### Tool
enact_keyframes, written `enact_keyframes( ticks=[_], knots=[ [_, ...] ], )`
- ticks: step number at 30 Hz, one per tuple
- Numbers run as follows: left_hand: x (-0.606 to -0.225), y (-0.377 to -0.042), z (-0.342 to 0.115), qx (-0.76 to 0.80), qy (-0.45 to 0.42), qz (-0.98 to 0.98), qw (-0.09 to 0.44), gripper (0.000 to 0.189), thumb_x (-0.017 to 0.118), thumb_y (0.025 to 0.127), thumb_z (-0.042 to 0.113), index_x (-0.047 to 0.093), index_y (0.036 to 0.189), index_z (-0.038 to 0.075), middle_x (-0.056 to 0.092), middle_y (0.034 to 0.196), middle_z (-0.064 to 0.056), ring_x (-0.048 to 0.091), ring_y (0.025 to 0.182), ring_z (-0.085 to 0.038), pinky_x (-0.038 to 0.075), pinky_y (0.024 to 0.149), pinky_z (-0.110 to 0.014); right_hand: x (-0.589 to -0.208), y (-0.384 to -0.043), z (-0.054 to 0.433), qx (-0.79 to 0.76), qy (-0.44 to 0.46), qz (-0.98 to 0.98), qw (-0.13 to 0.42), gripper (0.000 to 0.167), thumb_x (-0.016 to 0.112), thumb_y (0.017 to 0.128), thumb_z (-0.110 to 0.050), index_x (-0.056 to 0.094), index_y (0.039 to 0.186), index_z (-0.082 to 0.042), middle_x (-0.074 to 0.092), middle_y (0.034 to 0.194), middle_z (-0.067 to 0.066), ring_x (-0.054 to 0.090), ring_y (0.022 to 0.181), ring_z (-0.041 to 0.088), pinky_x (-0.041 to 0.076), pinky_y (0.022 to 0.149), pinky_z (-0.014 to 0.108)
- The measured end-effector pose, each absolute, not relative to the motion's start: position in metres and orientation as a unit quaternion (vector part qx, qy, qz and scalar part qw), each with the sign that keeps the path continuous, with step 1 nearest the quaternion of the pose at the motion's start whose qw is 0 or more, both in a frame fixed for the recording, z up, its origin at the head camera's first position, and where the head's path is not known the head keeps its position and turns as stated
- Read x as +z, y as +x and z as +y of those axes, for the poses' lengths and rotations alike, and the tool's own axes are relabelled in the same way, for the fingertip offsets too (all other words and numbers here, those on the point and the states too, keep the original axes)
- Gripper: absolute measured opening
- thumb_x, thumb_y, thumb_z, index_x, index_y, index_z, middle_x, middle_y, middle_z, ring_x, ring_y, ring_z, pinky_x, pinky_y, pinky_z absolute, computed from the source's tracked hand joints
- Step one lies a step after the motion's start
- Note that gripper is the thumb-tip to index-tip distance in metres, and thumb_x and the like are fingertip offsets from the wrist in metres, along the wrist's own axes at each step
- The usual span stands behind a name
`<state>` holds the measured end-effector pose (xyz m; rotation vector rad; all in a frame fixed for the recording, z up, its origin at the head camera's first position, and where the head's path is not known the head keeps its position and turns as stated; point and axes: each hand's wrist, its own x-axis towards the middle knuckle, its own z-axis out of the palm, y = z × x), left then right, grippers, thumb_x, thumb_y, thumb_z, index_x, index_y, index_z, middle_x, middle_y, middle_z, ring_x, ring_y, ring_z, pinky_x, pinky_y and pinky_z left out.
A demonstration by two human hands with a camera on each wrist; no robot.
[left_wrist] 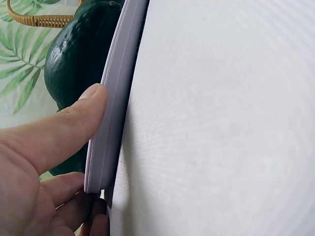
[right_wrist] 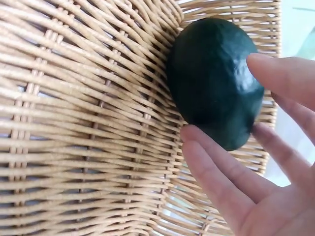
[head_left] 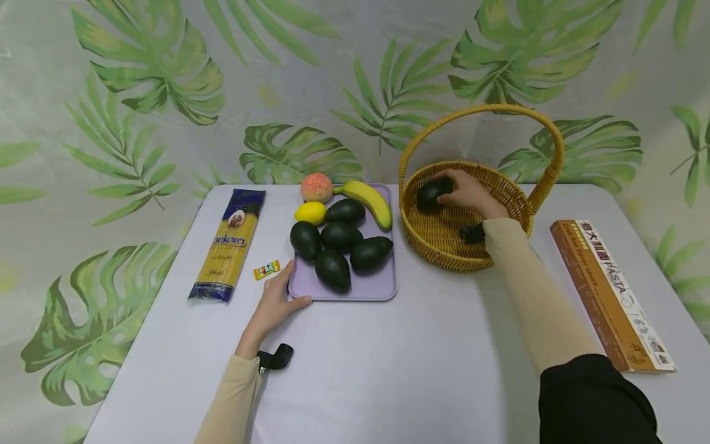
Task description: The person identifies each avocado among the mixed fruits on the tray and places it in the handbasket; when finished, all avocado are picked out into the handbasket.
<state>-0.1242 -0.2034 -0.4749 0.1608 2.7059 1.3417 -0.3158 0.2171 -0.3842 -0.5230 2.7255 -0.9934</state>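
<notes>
At the left of the surface (head_left: 421, 370) lies a pasta packet (head_left: 228, 246), then a wrapped candy (head_left: 267, 270). Your left hand (head_left: 279, 299) grips the near-left corner of the purple tray (head_left: 377, 287), which carries five dark avocados (head_left: 333, 271) and a banana (head_left: 373, 200). Inside the wicker basket (head_left: 438, 262), at its left side, your right hand (head_left: 471, 194) holds a sixth avocado (head_left: 428, 196) between thumb and fingers. Rightmost is a pasta box (head_left: 612, 296).

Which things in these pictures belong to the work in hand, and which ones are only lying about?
Likely part of the job:
avocado in the right grip
wicker basket
tray held by the left grip
five avocados on the tray

Seemingly just lying about:
ankara packet
wrapped sweet
PASTA box
peach, lemon and banana (less certain)
</notes>
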Motion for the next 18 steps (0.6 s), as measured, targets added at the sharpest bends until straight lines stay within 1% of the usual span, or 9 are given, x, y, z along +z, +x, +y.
enact_keyframes(
  ticks=[4,7,11,14,18],
  knots=[
    [-0.474,-0.124,-0.203,0.445,0.051,0.892,0.060,0.089,0.073,0.085,0.020,0.018,0.152,0.003,0.019,0.156,-0.017,0.018,0.136,-0.036,0.018,0.110,-0.054,-0.381,-0.309,0.226,-0.346,-0.177,0.916,0.099,0.049,0.062,0.093,-0.010,0.044,0.138,-0.002,0.032,0.147,0.023,0.025,0.135,0.043,0.022,0.105,0.059],
    [-0.474,-0.124,-0.203,0.444,0.050,0.893,0.060,0.089,0.074,0.085,0.021,0.018,0.152,0.004,0.019,0.156,-0.016,0.019,0.136,-0.036,0.019,0.110,-0.054,-0.377,-0.304,0.234,-0.371,-0.175,0.906,0.105,0.052,0.061,0.094,-0.016,0.043,0.141,-0.005,0.033,0.148,0.020,0.029,0.133,0.042,0.027,0.102,0.058],
    [-0.476,-0.125,-0.203,0.442,0.051,0.894,0.060,0.089,0.074,0.085,0.020,0.018,0.152,0.004,0.019,0.156,-0.017,0.018,0.137,-0.036,0.018,0.110,-0.054,-0.372,-0.295,0.243,-0.426,-0.167,0.880,0.128,0.056,0.060,0.096,-0.023,0.038,0.145,-0.007,0.033,0.148,0.019,0.046,0.121,0.041,0.039,0.095,0.055],
    [-0.476,-0.125,-0.203,0.441,0.053,0.894,0.059,0.089,0.074,0.085,0.021,0.018,0.152,0.004,0.019,0.156,-0.017,0.019,0.136,-0.036,0.019,0.109,-0.054,-0.367,-0.285,0.246,-0.460,-0.159,0.863,0.136,0.057,0.059,0.096,-0.026,0.037,0.145,-0.007,0.034,0.147,0.018,0.056,0.110,0.037,0.047,0.090,0.047],
    [-0.476,-0.125,-0.204,0.440,0.053,0.895,0.057,0.089,0.074,0.085,0.021,0.018,0.152,0.004,0.019,0.156,-0.017,0.020,0.135,-0.036,0.019,0.109,-0.054,-0.360,-0.270,0.243,-0.491,-0.172,0.845,0.126,0.052,0.058,0.097,-0.025,0.041,0.143,-0.006,0.040,0.142,0.017,0.061,0.104,0.024,0.052,0.082,0.030]
  ],
)
